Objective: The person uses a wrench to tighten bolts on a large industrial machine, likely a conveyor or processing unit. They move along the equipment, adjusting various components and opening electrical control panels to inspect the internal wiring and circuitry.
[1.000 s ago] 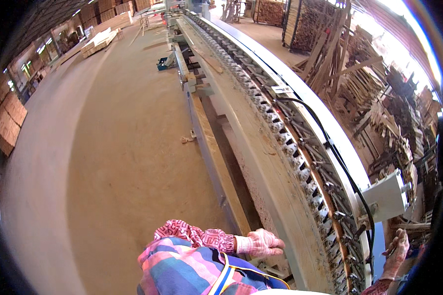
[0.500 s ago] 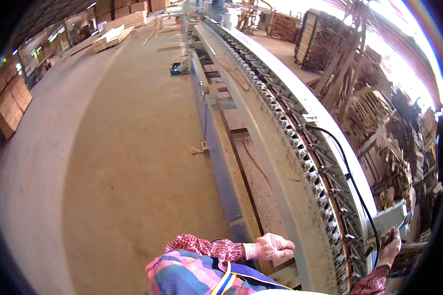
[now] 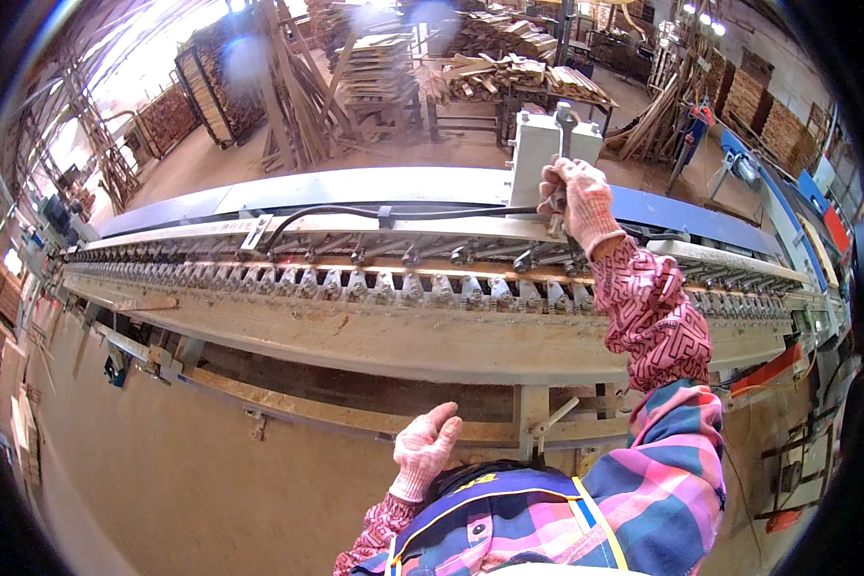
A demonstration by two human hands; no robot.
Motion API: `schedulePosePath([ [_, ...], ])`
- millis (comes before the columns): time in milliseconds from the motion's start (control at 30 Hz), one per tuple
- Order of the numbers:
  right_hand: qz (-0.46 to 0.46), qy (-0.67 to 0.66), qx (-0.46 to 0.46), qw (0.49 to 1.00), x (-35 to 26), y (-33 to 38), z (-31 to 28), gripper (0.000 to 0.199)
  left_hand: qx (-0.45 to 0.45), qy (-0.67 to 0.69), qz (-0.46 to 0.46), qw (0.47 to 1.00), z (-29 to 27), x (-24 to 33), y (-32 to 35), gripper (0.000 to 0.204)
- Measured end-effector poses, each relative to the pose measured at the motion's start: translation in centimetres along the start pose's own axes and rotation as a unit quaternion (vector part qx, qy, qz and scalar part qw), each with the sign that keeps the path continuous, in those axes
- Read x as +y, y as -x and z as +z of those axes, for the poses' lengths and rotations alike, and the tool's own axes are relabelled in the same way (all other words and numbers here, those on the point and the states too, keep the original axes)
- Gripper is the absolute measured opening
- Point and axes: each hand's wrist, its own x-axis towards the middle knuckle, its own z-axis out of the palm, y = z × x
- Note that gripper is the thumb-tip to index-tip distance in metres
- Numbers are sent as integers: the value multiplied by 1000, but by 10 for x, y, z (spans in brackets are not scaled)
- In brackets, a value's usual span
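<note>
My right hand, in a pale pink work glove, is closed around the shaft of a metal lever with a rounded top. The lever stands in front of a light grey box on the far side of a long machine; its lower end is hidden by my fingers. Gloved as well, my left hand is in front of my body, thumb apart from the fingers and holding nothing. It is nearest the machine's front beam, without touching it. Metal clamp-like pieces line the machine beyond that beam.
A black cable runs along the machine's far side to the box. Stacks of boards and leaning wood strips stand behind. A lower rail crosses in front of me. An orange-red part is at the right.
My view has swung right, from along the machine to facing it. My right hand, near the grey box before, now shows gripping the lever. My left hand remains in front of my body.
</note>
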Motion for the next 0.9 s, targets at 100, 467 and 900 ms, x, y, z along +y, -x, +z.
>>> schedulePosePath([
  [100,25,-30,-11,999,-5,2,3,15,-8,-36,6,999,8,9,-3,33],
  [467,-15,179,-282,942,-62,-66,-97,46,-69,-158,54,984,17,41,-19,33],
  [900,-73,139,-81,984,28,83,-27,53,-99,-191,46,975,-65,-5,7,34],
])
